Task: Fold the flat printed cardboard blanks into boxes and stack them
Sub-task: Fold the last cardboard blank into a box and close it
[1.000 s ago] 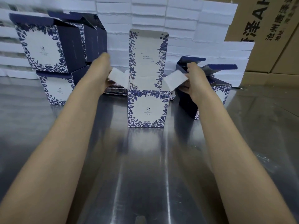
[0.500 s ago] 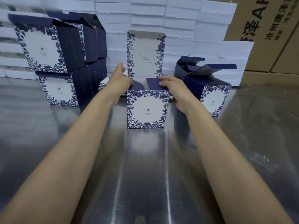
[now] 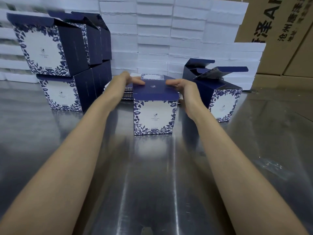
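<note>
Steel table fills most of my view, streaked with glare, with a wall of white foam slabs behind it and brown cartons cut off at the right edge. The box stands upright mid-table, its navy lid lying flat on top. My feed shows both hands at that lid. The left hand rests straight fingers on its far left corner. The right hand lays stretched fingers on its far right corner, palm beside the box's right wall. Neither hand curls round anything I can see, and the right thumb is hard to make out.

Flat blanks lie just behind the box, mostly hidden by the left wrist. The stack of folded boxes stands well apart on the left. An open-topped box sits close behind the right hand, so that side is tight. Bare steel lies open toward me.
</note>
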Available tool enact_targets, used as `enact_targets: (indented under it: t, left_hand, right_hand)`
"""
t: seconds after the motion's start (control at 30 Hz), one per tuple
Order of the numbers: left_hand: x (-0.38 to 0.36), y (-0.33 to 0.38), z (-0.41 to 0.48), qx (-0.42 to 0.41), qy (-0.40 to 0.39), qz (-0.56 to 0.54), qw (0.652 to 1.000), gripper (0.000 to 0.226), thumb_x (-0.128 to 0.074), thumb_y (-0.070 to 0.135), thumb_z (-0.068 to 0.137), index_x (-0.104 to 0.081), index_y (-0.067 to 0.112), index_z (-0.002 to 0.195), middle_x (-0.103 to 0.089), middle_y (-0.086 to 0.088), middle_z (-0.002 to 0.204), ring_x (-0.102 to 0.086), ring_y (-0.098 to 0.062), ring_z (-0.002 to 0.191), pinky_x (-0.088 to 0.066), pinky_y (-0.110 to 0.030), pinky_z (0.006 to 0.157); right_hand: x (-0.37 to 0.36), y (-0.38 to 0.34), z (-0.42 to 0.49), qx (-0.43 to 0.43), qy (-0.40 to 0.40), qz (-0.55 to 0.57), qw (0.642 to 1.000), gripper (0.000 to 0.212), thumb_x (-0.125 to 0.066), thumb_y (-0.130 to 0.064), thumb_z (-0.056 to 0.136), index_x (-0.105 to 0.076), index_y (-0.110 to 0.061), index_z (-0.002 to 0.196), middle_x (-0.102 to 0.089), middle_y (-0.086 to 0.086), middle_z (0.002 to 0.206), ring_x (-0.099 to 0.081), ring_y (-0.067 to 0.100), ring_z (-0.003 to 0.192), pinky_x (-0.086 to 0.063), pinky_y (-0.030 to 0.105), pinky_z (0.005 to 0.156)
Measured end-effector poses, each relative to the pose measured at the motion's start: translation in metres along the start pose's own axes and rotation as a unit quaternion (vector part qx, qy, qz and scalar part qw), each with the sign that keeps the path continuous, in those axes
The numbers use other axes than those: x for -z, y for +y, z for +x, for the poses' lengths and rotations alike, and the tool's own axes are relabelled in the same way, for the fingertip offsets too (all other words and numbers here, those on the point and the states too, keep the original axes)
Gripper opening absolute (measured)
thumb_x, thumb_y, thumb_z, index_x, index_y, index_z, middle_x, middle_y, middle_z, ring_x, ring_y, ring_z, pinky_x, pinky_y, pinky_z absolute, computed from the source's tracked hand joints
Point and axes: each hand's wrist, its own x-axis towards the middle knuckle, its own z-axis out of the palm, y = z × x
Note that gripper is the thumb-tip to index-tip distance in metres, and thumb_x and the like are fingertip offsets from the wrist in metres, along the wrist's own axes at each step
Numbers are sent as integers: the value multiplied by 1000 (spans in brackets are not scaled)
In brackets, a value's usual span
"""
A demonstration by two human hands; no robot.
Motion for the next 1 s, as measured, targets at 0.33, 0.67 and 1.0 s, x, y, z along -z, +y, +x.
enact_targets:
  t: [0.33,0.67,1.0]
  left_hand:
    - [13,17,-7,-63,-142,274,949,93,-75,69,59,-44,42,142,-29,28,150,-22,4,141,-17,-23,113]
    - [9,27,-13,-187,4,116,975,12,-70,38,88,-75,36,98,-72,17,78,-58,6,69,-41,-10,66]
    - [-12,34,-10,-278,149,112,942,9,-72,9,85,-76,10,92,-70,0,80,-62,-11,74,-49,-25,74]
  right_hand:
    - [25,-3,-2,99,-208,-262,937,51,-80,-36,76,-63,-40,124,-41,-16,141,-34,-3,134,-29,28,114]
    - [16,-15,2,227,-82,-182,953,9,-74,-30,84,-74,-38,89,-74,-15,86,-65,1,84,-50,24,83]
    - [-2,-17,-1,262,49,-249,931,14,-68,-40,85,-77,-29,88,-73,-10,82,-66,13,85,-52,45,81]
